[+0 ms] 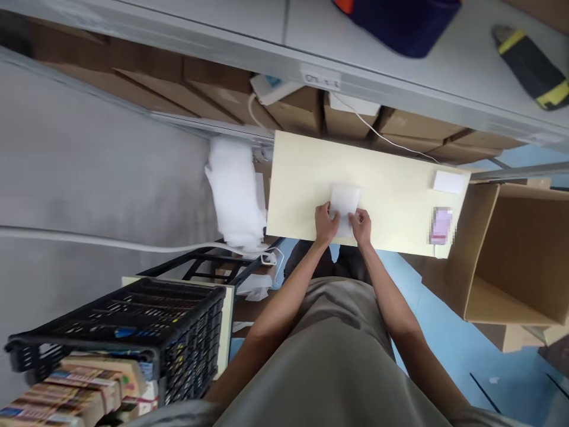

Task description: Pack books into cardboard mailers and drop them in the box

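Observation:
On the cream tabletop (302, 178) lies a small white piece of foam wrap (345, 198), soft and partly see-through at its near end. Whether anything is inside the wrap cannot be made out. My left hand (326, 224) pinches its left edge, thumb on top and fingers curled. At the right edge my right hand (360, 226) grips it in the same way. Both hands are close to the table's front edge.
White foam sheets (235, 190) are stacked left of the table. A small white box (448, 182) and a blurred purple item (441, 225) lie on its right end. An open carton (524, 255) stands right, a black crate (191, 338) lower left. A shelf (249, 29) crosses above.

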Demonstrator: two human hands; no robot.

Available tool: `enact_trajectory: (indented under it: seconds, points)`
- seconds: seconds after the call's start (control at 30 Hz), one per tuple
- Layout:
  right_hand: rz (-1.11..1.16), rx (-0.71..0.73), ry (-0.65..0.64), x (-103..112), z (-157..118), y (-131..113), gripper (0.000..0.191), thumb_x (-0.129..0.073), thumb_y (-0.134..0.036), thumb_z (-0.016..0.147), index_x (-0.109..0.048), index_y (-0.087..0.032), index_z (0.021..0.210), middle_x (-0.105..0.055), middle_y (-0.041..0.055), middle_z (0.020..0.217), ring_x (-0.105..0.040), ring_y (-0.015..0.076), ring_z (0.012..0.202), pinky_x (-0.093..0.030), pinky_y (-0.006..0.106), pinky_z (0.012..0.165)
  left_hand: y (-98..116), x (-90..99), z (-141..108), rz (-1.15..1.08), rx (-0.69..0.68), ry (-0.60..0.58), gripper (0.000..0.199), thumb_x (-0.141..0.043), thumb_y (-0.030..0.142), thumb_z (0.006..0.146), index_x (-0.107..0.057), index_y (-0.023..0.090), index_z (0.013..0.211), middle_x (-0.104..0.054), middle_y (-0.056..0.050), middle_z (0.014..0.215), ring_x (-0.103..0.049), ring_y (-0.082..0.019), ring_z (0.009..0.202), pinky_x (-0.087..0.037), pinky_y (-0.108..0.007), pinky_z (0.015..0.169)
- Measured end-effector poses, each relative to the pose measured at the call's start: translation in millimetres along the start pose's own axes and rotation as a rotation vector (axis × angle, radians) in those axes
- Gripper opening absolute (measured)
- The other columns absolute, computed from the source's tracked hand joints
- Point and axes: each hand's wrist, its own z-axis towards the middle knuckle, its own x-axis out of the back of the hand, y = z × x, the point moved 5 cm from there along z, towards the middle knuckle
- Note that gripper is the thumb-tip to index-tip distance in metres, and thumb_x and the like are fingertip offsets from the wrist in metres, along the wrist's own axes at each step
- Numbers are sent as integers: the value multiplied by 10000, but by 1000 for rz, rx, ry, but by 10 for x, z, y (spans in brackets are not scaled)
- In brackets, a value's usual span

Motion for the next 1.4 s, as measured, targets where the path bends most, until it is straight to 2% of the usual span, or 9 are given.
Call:
enact_trajectory:
  seconds: [0.17, 0.27, 0.43, 0.6, 0.8, 0.93, 1.03, 1.23, 1.4]
  points:
    - [110, 95, -116, -1140, 270, -832, 455, -688, -641, 966, -670, -265, 1221, -793, 111, 1239, -745, 278, 1054, -628, 456, 993, -328, 1048, 634, 4, -42, 181, 548, -728, 323, 946, -632, 182, 1467, -659, -184, 1329, -684, -361, 1276, -604, -530, 1110]
    - [94, 67, -114, -1571, 548, -1144, 414, -721, -609, 962, -669, -277, 1204, -799, 84, 1217, -756, 260, 975, -635, 425, 930, -352, 1435, 1114, 3, -105, 192, 602, -720, 342, 957, -599, 182, 1524, -669, -187, 1379, -681, -368, 1334, -581, -539, 1164]
    - [-136, -89, -5, -1769, 875, -1297, 287, -706, -468, 978, -705, -245, 1159, -787, 85, 1159, -745, 247, 938, -623, 421, 966, -239, 1504, 1591, -6, -80, 25, 560, -732, 252, 901, -660, 177, 1451, -713, -180, 1385, -711, -356, 1333, -542, -519, 1242]
    - [-295, -74, -17, -1628, 780, -1493, 328, -688, -332, 992, -725, -189, 1286, -748, 160, 1341, -761, 244, 969, -617, 444, 1041, -54, 1555, 1478, -38, -82, 14, 514, -709, 155, 882, -686, 169, 1396, -715, -196, 1429, -652, -355, 1451, -455, -517, 1333]
    - [-122, 92, 18, -1114, 219, -1978, 368, -674, -444, 990, -730, -183, 1242, -784, 171, 1324, -775, 239, 1016, -649, 413, 967, 497, 2041, 932, -136, -243, 106, 281, -667, 99, 928, -707, 227, 1174, -745, -151, 1320, -674, -321, 1392, -478, -509, 1303]
    - [16, 181, -34, -778, -245, -2294, 507, -683, -640, 942, -751, -194, 1174, -832, 162, 1228, -792, 263, 1034, -658, 446, 967, 832, 2497, 360, -216, -317, 239, 167, -688, 103, 950, -678, 253, 1025, -745, -118, 1283, -689, -289, 1367, -500, -484, 1280]
    - [88, 270, -126, -588, -561, -2522, 543, -723, -671, 915, -769, -200, 1181, -852, 148, 1166, -801, 271, 984, -656, 470, 961, 914, 2776, -131, -252, -328, 368, 137, -689, 121, 965, -670, 257, 967, -742, -109, 1307, -693, -276, 1372, -507, -480, 1274]
    - [175, 424, -367, -391, -1118, -2809, 453, -738, -618, 956, -798, -226, 1175, -871, 131, 1145, -822, 287, 1013, -652, 495, 998, 632, 3068, -1343, -320, -331, 699, 50, -690, 230, 991, -690, 277, 974, -762, -93, 1296, -711, -271, 1335, -535, -483, 1238]
    - [222, 502, -623, -522, -1718, -2789, 400, -730, -598, 987, -793, -238, 1149, -870, 126, 1148, -842, 291, 1024, -663, 503, 1007, 166, 3092, -2512, -339, -168, 967, 46, -693, 310, 993, -692, 282, 956, -776, -88, 1260, -726, -279, 1296, -559, -499, 1203]
